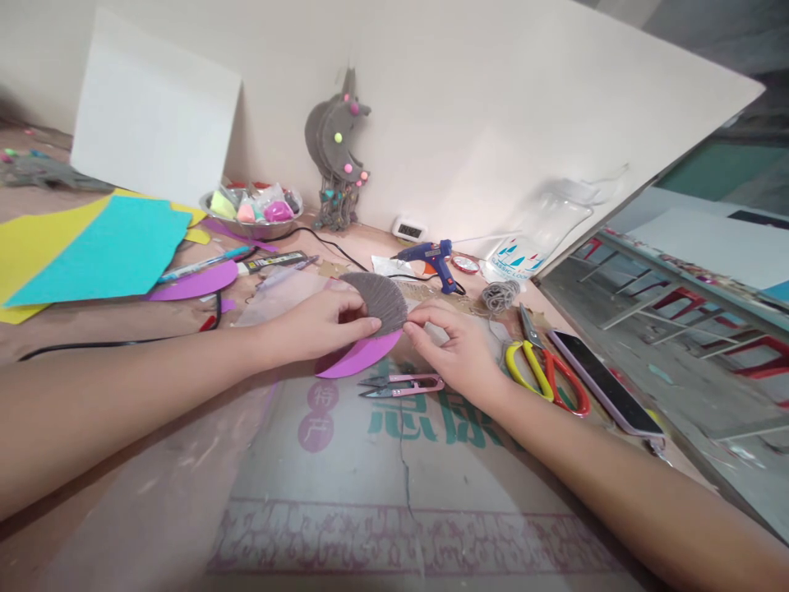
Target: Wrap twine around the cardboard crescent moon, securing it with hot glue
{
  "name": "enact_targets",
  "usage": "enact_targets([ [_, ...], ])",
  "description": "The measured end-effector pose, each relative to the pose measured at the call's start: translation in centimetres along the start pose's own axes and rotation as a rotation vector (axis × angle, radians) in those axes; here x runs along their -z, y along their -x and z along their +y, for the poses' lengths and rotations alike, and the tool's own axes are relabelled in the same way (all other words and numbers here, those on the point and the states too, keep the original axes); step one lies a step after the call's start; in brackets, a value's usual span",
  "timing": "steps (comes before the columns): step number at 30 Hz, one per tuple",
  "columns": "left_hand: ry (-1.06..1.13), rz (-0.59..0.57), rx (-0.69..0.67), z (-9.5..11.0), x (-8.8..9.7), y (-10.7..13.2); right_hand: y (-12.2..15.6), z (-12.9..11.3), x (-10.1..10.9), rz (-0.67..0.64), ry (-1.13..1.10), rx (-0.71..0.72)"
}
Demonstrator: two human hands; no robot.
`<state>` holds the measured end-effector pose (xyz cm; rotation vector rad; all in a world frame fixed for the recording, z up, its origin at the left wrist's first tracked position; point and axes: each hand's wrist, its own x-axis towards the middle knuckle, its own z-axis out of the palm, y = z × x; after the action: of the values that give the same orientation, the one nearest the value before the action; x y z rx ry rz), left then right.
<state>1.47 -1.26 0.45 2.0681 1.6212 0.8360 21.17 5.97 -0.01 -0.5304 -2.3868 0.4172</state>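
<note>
A crescent shape wound in grey yarn is held over a purple foam crescent on the cardboard-covered table. My left hand grips the grey crescent along its left side, fingers curled over it. At the crescent's right tip my right hand is pinched, thumb and forefinger together; a thin grey strand may be between them but it is too fine to be sure. Small pink thread snips lie just below the hands.
Yellow- and red-handled scissors and a phone lie right, near the table edge. A blue glue gun, grey yarn ball, plastic jar, bowl of pompoms, teal and yellow foam sheets and black cable are around.
</note>
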Motion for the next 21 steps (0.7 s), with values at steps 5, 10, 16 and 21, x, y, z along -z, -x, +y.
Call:
enact_targets([
  [5,0.037,0.010,0.020,0.0,0.0,-0.1,0.2,0.3,0.2,-0.007,0.017,-0.012],
  [10,0.126,0.013,0.052,0.0,0.1,-0.1,0.3,0.6,0.1,0.039,0.019,-0.047],
  [16,0.308,-0.021,0.147,-0.6,-0.1,-0.3,0.3,0.7,0.2,0.061,0.032,-0.029],
  [21,0.468,-0.108,0.209,-0.9,-0.3,-0.3,-0.1,0.1,0.0,-0.103,-0.035,-0.020],
])
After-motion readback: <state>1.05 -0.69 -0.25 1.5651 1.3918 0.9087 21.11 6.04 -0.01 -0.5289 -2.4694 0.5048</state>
